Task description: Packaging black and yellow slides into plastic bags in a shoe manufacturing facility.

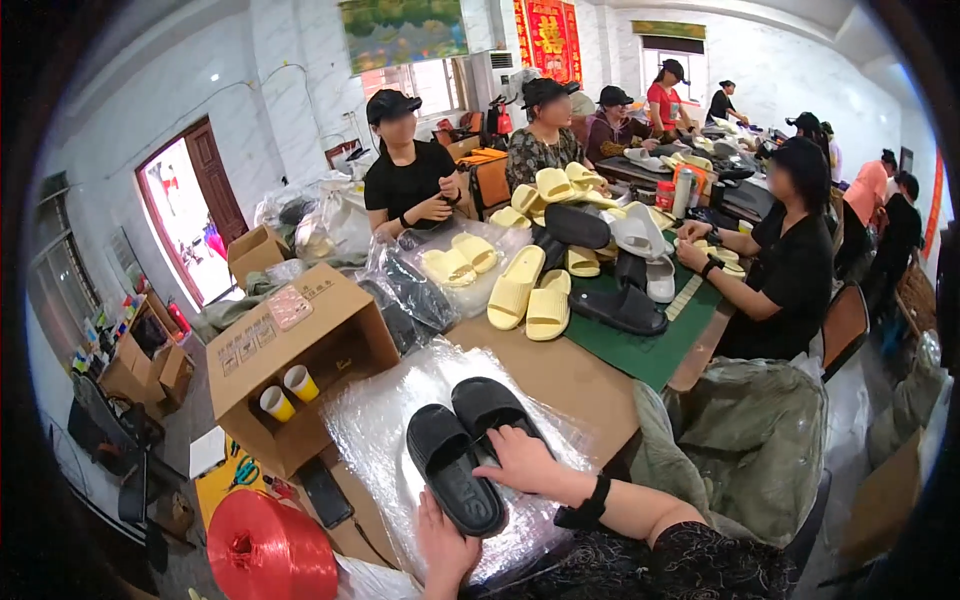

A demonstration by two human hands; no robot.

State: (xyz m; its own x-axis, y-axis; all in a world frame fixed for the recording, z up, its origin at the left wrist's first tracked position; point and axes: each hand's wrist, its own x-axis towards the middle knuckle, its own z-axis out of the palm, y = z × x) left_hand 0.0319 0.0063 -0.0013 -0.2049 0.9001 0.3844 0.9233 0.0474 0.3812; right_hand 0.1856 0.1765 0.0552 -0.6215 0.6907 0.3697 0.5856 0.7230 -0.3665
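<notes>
Black slide sandals with broad straps [438,437] are in front of you as a pair, side by side over a stack of clear, shiny plastic sheeting [375,425], toes pointing away from you. Your left hand [447,548] is at the heel end of the nearer sandal, its fingers stretched along the left side; the thumb is hidden, so you cannot tell whether it grips. Your right hand [524,463], with a black band [588,503] at the wrist, reaches over where the two sandals meet. Its thumb and index finger are spread apart, the thumb by the nearer sandal and the index finger by the farther one; whether they pinch either, you cannot tell.

Left of the sheeting, an open brown cardboard box [345,365] shows two yellow-and-white cups [300,383] inside. Nearer you are a black smartphone [325,494], scissors with teal handles [245,472] and a big roll of shiny red plastic twine [290,555].

Beyond your hands, pale yellow ribbed slides [516,285] stand on the brown tabletop [590,400], and a green mat [645,352] lies under more footwear. At its right side sits a co-worker in black [785,255].
</notes>
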